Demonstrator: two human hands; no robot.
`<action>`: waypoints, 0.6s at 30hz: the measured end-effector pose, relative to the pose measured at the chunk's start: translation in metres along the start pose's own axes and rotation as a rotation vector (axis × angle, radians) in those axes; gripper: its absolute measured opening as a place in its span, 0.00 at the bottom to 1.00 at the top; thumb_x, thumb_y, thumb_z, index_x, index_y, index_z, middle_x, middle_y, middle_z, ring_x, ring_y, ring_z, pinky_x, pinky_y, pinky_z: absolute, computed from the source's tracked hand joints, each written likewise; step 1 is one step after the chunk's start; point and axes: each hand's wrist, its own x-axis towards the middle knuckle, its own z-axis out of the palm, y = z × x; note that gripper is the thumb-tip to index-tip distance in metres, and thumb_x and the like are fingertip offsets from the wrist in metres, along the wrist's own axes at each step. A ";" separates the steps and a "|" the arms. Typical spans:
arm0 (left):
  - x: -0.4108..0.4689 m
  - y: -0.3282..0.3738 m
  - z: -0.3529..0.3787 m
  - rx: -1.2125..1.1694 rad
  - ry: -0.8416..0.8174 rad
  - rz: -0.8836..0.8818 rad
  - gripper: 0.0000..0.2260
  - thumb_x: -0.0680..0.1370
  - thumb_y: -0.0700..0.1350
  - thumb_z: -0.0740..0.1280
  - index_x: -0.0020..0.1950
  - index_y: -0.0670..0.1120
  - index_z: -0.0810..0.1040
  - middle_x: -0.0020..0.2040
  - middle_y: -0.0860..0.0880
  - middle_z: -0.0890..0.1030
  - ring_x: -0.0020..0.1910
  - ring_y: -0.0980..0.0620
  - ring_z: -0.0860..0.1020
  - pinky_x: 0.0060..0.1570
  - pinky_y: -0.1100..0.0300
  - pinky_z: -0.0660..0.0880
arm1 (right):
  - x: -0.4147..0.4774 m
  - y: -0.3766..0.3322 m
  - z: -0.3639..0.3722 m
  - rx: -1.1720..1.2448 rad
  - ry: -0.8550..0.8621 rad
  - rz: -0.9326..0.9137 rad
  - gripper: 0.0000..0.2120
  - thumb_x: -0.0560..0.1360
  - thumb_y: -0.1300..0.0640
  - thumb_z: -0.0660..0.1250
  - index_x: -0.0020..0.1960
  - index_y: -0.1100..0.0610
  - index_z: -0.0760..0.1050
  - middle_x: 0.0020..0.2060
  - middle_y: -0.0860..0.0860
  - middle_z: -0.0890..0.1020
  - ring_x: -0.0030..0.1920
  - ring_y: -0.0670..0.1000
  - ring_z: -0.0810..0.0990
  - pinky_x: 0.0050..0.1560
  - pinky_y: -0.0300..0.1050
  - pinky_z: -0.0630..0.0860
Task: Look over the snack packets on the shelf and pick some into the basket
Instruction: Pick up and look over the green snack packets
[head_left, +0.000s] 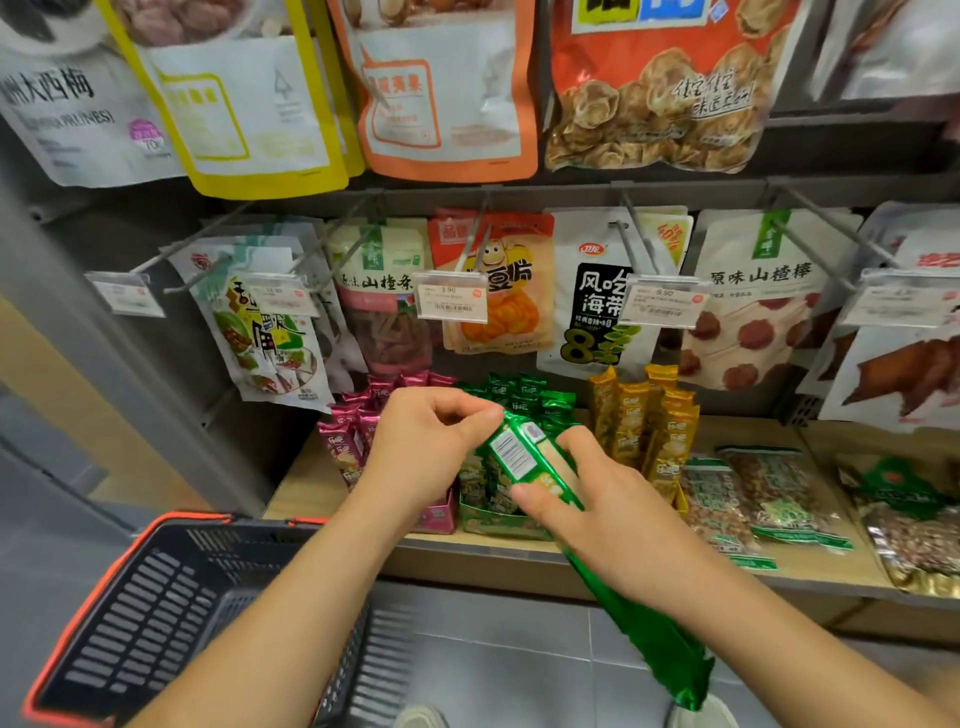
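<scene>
Long shiny green pkt (524, 457) w/ white barcode; L hand (421, 447) pinches top, R hand (597, 514) grips middle; basket (156, 597) at 7 o'clock.

Wooden shelf (519, 558): back left filled by upright pink packets (348, 441), green packets (524, 395) and gold packets (644, 415); flat nut bags (748, 499) cover the right. Bare strip along the front edge only. Hanging pouches (602, 291) and price tags (452, 301) overhang the back. Basket (130, 613), below the left front corner, stands open-topped.
</scene>
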 end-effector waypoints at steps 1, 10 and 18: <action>0.001 -0.002 -0.001 0.007 0.005 -0.019 0.09 0.74 0.40 0.73 0.36 0.52 0.85 0.35 0.54 0.85 0.37 0.58 0.81 0.41 0.61 0.77 | -0.001 0.000 0.002 -0.001 -0.007 -0.003 0.18 0.75 0.35 0.61 0.52 0.46 0.60 0.38 0.47 0.79 0.35 0.45 0.78 0.32 0.42 0.74; 0.006 -0.014 -0.005 0.153 -0.132 -0.097 0.09 0.79 0.42 0.67 0.38 0.48 0.77 0.33 0.50 0.78 0.31 0.55 0.75 0.38 0.53 0.75 | -0.002 0.004 0.006 0.162 -0.131 0.014 0.19 0.77 0.46 0.65 0.61 0.45 0.58 0.48 0.48 0.79 0.36 0.48 0.81 0.39 0.52 0.81; 0.012 -0.013 -0.026 0.118 -0.083 -0.056 0.10 0.73 0.39 0.73 0.35 0.52 0.85 0.32 0.55 0.83 0.33 0.62 0.79 0.35 0.67 0.73 | 0.003 0.006 -0.001 0.186 -0.184 -0.052 0.18 0.77 0.46 0.66 0.62 0.45 0.61 0.44 0.47 0.78 0.33 0.43 0.77 0.35 0.41 0.75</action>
